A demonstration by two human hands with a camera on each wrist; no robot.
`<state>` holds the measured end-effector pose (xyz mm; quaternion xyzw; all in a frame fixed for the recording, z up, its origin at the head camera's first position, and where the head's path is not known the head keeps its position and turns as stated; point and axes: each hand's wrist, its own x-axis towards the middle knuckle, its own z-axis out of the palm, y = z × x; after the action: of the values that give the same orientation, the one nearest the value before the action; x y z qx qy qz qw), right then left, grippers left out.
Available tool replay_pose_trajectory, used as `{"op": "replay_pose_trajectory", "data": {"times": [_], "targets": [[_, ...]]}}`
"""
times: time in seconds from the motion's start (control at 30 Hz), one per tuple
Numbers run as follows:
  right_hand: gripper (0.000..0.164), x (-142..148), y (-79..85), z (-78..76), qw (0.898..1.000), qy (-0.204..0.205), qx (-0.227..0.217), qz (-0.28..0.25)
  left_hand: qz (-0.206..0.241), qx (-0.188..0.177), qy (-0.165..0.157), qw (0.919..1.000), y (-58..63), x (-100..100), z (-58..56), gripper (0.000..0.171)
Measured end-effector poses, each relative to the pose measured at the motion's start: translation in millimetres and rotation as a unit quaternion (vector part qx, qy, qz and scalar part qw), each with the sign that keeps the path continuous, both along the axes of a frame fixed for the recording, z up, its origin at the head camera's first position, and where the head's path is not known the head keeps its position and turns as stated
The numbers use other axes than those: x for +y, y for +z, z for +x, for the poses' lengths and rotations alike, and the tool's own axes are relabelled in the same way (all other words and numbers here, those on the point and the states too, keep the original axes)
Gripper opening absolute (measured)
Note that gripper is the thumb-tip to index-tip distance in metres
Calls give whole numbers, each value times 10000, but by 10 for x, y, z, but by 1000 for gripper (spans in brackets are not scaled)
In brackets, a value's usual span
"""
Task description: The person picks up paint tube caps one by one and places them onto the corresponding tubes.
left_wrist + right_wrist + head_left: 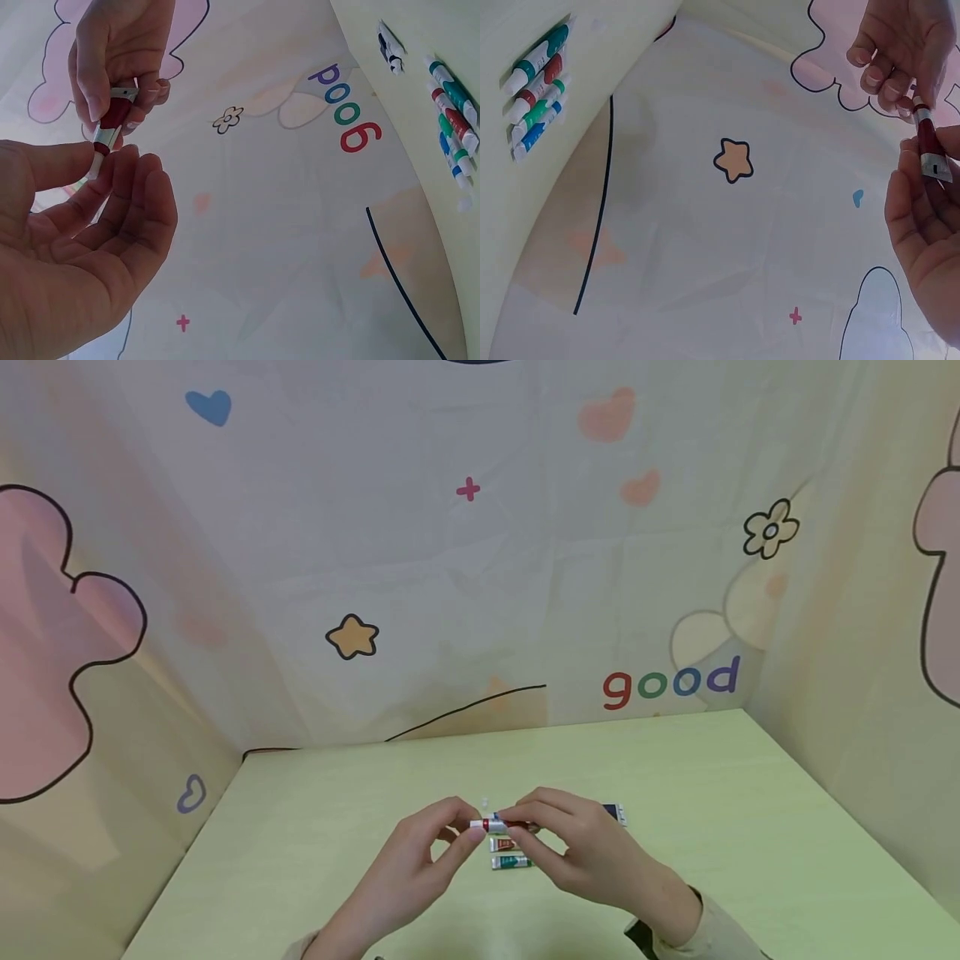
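Observation:
Both hands hold a dark red paint tube (495,826) with a white cap, raised above the table. At the cap end, my left hand (420,847) pinches between thumb and index finger; its other fingers curve loosely in the left wrist view. The fingers of my right hand (592,843) grip the tube body near its flat crimped end (935,168). Beneath the hands lies a row of tubes: a dark green tube (451,88), a red tube (454,118), a light green tube (454,139) and a blue tube (454,165). In the head view the hands partly hide this row.
Dark blue and white tubes (390,49) lie apart from the row, behind my right hand in the head view. A small whitish piece (485,802) lies beyond the row. Printed cloth walls (450,568) enclose the pale green table (300,827) at the back and sides.

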<state>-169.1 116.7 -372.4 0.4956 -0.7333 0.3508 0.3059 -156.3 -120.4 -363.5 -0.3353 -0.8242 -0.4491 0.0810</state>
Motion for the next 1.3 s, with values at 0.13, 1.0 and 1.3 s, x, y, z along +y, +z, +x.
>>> {"op": "replay_pose_trajectory", "data": {"times": [0.13,1.0,1.3], "targets": [[13,3,4,-3,9999,56,-113,82,-76,379,20,9993,-8,-12,2,4],[24,101,94,-59,9926,90,1199,-186,387,-44,667,9970,75,-105,-21,8],[28,139,128,-33,9928,-282,1160,114,255,-278,511,9980,111,-116,-5,15]]}}
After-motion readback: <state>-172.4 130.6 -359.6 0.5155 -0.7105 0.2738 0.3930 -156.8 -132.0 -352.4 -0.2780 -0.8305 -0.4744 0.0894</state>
